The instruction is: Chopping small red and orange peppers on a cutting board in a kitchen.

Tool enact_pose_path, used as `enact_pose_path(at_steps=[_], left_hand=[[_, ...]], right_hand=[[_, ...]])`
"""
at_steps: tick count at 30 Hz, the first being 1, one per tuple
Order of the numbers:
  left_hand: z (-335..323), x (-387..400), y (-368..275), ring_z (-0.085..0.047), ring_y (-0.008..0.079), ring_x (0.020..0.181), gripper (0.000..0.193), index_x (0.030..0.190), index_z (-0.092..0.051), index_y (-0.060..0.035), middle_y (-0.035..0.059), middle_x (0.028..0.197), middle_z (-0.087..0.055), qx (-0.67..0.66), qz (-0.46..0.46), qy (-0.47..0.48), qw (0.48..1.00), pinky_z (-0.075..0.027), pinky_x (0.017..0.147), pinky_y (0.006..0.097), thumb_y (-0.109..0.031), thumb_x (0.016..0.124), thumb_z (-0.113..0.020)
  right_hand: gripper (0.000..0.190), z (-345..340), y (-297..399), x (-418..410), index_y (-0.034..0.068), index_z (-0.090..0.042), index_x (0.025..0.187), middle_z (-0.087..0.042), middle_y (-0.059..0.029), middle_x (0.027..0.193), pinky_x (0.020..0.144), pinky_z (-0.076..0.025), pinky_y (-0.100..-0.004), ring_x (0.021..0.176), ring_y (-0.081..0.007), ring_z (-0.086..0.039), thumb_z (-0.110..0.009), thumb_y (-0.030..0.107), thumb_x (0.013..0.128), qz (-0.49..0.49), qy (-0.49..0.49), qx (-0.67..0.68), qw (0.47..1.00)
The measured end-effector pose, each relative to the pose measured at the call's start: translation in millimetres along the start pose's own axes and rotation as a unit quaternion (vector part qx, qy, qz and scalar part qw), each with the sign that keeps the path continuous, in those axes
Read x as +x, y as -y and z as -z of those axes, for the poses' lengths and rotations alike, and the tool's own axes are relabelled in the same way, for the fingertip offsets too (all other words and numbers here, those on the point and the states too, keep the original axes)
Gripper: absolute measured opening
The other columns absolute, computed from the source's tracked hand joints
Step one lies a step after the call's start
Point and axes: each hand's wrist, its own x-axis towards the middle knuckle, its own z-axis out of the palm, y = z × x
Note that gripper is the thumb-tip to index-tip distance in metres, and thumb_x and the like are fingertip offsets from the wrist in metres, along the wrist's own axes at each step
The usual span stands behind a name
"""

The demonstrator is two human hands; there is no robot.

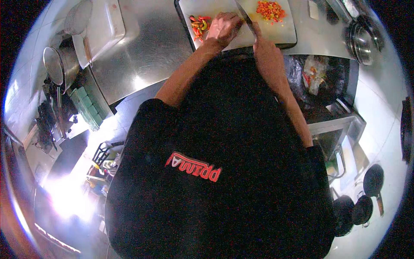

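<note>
My right hand (268, 55) grips the handle of a kitchen knife (245, 14), whose blade points away from me over a white cutting board (249, 38). Just left of the blade, my left hand (225, 27) rests on the board with its fingers curled downward. Anything under those fingers is hidden. Beside my left hand lies a small heap of red, green and yellow chili peppers (200, 27) in larger pieces. To the right of the knife sits a pile of finely chopped chili (271, 11), mostly red and orange.
The board lies on a stainless steel counter (145, 48). A white plastic tray (118, 19), a strainer (78, 16) and a metal pot (61, 68) stand left. Below the counter at right, a black-lined bin (292, 69) holds scraps. Metal bowls (360, 42) are far right; pans (373, 179) hang lower right.
</note>
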Motion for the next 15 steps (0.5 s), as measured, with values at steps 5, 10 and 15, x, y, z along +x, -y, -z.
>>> enact_pose_path(at_steps=[5,10,15], left_hand=[[-5.3,0.1,-4.5,-0.057,0.0328,0.107,0.035,0.112,-0.063,-0.0109,0.0113,0.108,-0.064,-0.024,-0.033,-0.036,0.999,-0.045,0.094,0.0442,-0.012,0.078,-0.063],[-0.8,0.7,-2.0,-0.058,0.0335,0.102,0.032,0.106,-0.065,-0.0093,0.0111,0.104,-0.065,-0.009,-0.037,-0.041,0.998,-0.045,0.093,0.0444,-0.01,0.074,-0.066],[3.2,-3.2,-3.6,-0.06,0.0318,0.097,0.024,0.099,-0.067,-0.0068,0.0106,0.097,-0.065,-0.032,-0.006,-0.064,0.997,-0.045,0.09,0.0433,-0.012,0.076,-0.065]], right_hand=[[0.062,-49.5,-18.9,7.1,0.021,-0.027,0.148,-0.063,-0.0243,0.075,0.064,-0.052,-0.0531,0.069,-0.0425,-0.063,-0.054,0.017,0.092,0.009,-0.106,-0.009,0.994],[0.061,-31.5,-12.9,33.0,0.019,-0.026,0.148,-0.062,-0.0251,0.073,0.061,-0.05,-0.0544,0.068,-0.0439,-0.062,-0.051,0.013,0.092,0.065,-0.103,0.069,0.99],[0.062,-3.7,-0.5,28.0,0.02,-0.026,0.148,-0.063,-0.026,0.073,0.064,-0.048,-0.0569,0.073,-0.0467,-0.062,-0.049,0.01,0.091,0.006,-0.01,0.019,1.0]])
